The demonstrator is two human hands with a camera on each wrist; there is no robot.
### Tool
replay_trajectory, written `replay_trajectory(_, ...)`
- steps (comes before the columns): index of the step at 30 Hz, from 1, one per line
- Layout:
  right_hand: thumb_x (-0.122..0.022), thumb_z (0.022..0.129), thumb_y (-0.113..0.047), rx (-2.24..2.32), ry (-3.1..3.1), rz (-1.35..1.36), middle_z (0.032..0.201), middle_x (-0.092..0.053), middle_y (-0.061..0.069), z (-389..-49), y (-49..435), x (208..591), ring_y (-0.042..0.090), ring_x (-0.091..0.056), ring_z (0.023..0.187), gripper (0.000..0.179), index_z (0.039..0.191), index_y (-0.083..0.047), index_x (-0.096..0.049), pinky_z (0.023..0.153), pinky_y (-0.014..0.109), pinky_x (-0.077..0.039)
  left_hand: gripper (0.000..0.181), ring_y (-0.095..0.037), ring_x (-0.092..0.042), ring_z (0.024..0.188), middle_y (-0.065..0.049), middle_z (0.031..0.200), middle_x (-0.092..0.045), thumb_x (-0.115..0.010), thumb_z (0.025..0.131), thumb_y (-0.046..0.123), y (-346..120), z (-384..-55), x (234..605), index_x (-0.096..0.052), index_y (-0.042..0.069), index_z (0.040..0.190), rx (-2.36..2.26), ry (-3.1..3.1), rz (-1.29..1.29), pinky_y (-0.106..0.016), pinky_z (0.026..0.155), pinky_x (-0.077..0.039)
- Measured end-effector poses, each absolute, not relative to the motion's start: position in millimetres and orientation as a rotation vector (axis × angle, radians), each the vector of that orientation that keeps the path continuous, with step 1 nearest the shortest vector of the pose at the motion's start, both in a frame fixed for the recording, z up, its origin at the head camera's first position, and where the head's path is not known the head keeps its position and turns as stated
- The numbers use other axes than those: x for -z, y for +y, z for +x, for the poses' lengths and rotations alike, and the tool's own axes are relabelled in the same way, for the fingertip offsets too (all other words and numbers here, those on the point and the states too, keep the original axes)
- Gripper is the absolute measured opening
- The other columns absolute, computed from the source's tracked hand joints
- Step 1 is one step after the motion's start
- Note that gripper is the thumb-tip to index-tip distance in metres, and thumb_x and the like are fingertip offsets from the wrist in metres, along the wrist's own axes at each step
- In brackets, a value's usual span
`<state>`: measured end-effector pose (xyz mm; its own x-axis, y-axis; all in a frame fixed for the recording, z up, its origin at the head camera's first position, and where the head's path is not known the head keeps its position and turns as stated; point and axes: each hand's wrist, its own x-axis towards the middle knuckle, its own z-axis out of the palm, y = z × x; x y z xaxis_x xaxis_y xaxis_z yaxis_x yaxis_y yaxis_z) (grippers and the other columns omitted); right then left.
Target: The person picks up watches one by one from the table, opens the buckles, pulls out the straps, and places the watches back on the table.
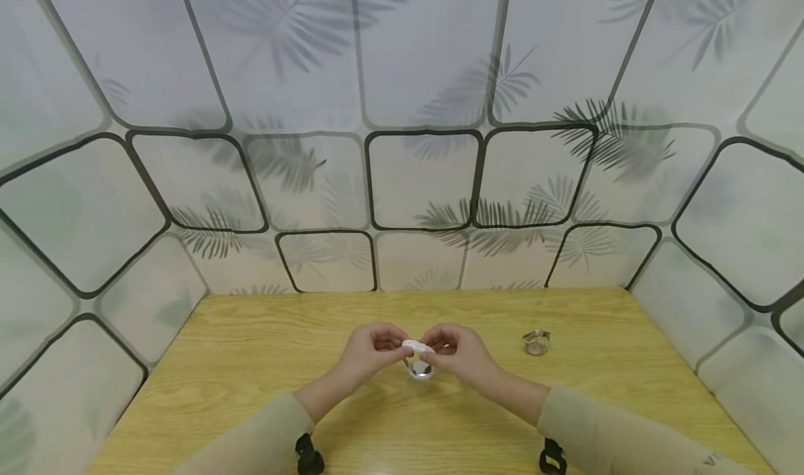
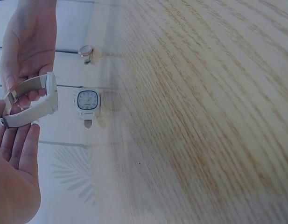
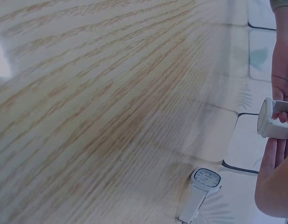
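A white wristwatch [image 1: 417,347] is held in the air above the table, its strap bent into a loop. My left hand [image 1: 370,349] and right hand [image 1: 458,353] meet at the strap, fingertips pinching it from either side. In the left wrist view, the held wristwatch [image 2: 36,105] shows its strap ends and a buckle near the fingers. Its case faces away from the palms. The right wrist view shows part of the held wristwatch [image 3: 274,119], cut by the frame edge.
A gold-toned watch [image 1: 536,342] stands on the wooden table [image 1: 264,342] to the right. A white square-dial watch [image 2: 87,100] stands beyond the hands; I cannot pick it out in the head view. Patterned walls [image 1: 421,259] enclose the table's back and sides.
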<state>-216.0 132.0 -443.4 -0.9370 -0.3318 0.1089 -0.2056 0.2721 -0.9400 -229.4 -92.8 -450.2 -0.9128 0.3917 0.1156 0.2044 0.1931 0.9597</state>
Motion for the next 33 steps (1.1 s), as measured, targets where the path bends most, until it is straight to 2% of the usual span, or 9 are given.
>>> replay_trajectory(21, -0.078, 0.094, -0.002, 1.784, 2.426, -0.552, 0.104, -0.074, 0.023, -217.6, 134.9, 445.9, 0.007, -0.069, 0.091, 0.018, 0.107, 0.008, -0.071, 0.077, 0.016, -0.061, 0.017, 0.000, -0.070, 0.080, -0.027, 0.102, -0.078, -0.078, 0.095, 0.001, -91.9, -228.8, 446.2, -0.075, -0.010, 0.108, -1.886, 2.285, 0.568, -0.017, 0.076, -0.060)
replay_trajectory(33, -0.079, 0.097, -0.009, 1.764, 2.476, -0.523, 0.106, -0.075, 0.019, -219.9, 131.7, 446.4, 0.005, -0.067, 0.091, 0.018, 0.109, 0.004, -0.074, 0.080, 0.017, -0.060, 0.020, 0.000, -0.070, 0.081, -0.028, 0.103, -0.078, -0.077, 0.096, 0.002, -92.7, -231.3, 445.2, -0.073, -0.013, 0.109, -1.925, 2.270, 0.573, -0.017, 0.077, -0.061)
